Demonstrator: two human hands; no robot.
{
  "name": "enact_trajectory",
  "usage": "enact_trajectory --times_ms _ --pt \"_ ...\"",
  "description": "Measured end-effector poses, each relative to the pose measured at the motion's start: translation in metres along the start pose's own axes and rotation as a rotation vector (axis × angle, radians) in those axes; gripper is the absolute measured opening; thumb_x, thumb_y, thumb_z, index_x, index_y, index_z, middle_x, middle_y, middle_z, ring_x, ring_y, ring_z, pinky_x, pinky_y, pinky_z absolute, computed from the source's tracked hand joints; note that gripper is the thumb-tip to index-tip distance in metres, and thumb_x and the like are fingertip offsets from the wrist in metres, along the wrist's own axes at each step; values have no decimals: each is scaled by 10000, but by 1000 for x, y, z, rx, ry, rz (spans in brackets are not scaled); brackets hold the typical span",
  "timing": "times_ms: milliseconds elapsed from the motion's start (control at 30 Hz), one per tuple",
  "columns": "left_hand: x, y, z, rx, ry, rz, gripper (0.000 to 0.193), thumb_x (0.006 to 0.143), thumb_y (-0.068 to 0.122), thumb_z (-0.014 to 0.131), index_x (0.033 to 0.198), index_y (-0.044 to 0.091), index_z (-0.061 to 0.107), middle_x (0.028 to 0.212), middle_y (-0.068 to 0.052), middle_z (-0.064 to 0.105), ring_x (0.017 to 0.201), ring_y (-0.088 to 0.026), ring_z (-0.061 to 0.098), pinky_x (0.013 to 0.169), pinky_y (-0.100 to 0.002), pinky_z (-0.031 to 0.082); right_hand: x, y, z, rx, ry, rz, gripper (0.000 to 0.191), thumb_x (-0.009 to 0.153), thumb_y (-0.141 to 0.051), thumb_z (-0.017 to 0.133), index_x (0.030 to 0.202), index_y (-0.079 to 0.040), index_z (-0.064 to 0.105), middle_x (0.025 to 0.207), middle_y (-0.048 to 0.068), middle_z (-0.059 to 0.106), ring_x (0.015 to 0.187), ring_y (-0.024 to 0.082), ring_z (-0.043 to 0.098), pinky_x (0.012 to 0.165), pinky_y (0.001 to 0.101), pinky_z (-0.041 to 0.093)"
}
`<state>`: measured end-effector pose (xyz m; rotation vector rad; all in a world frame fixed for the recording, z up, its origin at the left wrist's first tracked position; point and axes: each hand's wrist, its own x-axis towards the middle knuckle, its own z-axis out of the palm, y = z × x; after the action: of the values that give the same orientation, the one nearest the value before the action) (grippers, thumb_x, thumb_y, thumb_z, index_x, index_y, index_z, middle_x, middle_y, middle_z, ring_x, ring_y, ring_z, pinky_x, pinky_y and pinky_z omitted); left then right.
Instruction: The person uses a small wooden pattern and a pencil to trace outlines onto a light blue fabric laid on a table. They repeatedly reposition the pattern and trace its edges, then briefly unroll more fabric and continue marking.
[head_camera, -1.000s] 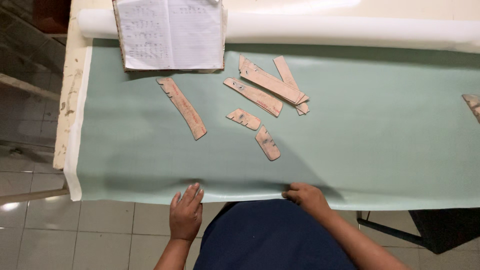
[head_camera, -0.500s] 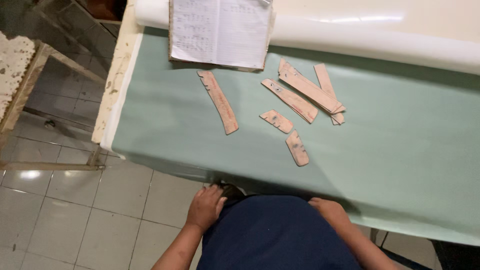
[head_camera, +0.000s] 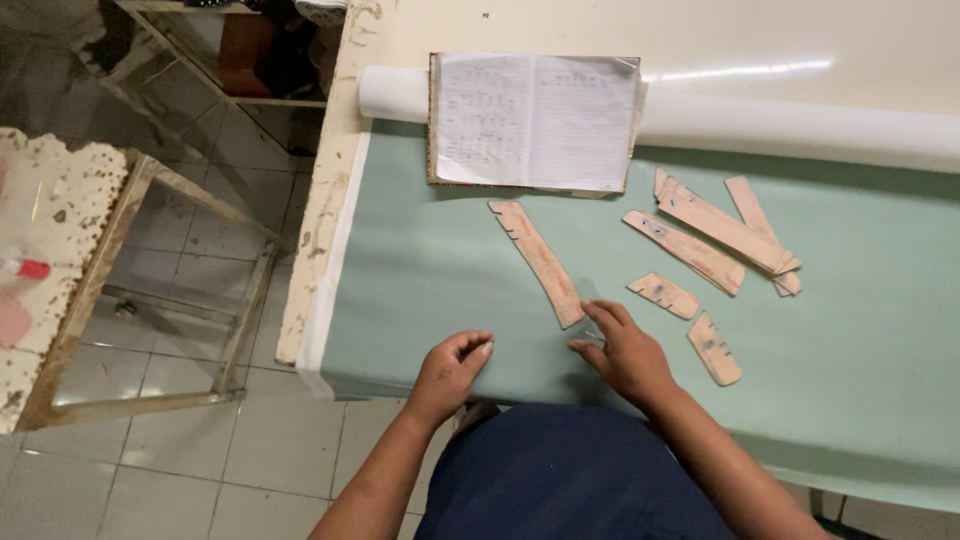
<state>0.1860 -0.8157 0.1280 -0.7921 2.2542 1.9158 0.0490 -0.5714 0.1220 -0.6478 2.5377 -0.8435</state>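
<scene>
Both hands up from below the near edge onto the pale green sheet (head_camera: 420, 260) since half a second back. Right hand (head_camera: 625, 350) with fingertips curled at the near end of the long curved pattern piece (head_camera: 540, 262), possibly pinching something small — cannot tell. Left hand (head_camera: 450, 365) loosely cupped, empty, near the front edge. Risk, likely: a careless drag shifting the piece or rucking the sheet.

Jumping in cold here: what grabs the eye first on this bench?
The pale green sheet spread over the table, with an open notebook at its far edge against a white roll. Flat pinkish template pieces lie scattered on it; the right hand touches the longest curved piece, the left hand rests nearby.
</scene>
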Motion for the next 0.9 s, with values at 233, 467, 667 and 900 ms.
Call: enact_trajectory --times_ms 233,467,667,900 --pt "95 5 -22 54 72 214 482 926 262 680 1307 -28 626 1264 -173 703 1159 -243 676 1011 -354 519 11 -30 29 -204 11 49 416 856 -371 721 1261 -284 679 1504 -19 498 1032 287 708 829 432 579" --pt "243 35 -52 285 559 278 762 895 307 789 1451 -81 440 1469 -284 497 1362 -406 477 1135 -453 385 -6 -14 23 -45 38 -6 395 863 -330 746 1234 -195 724 1415 -7 591 981 254 726 806 384 583" --pt "298 68 -65 -173 370 92 817 819 248 850 1405 -82 386 1308 -243 637 1134 -257 663 952 -345 540 47 0 -29 433 112 497 420 928 -324 662 1286 -108 700 1031 77 772 642 157 620 637 307 542" --pt "270 75 -72 -539 -43 -13 333 914 119 707 1204 -37 661 1102 -127 755 972 -200 713 880 -347 569 151 39 -66 731 384 515 454 951 -269 661 1316 1 645 1045 113 698 617 129 563 575 255 483"
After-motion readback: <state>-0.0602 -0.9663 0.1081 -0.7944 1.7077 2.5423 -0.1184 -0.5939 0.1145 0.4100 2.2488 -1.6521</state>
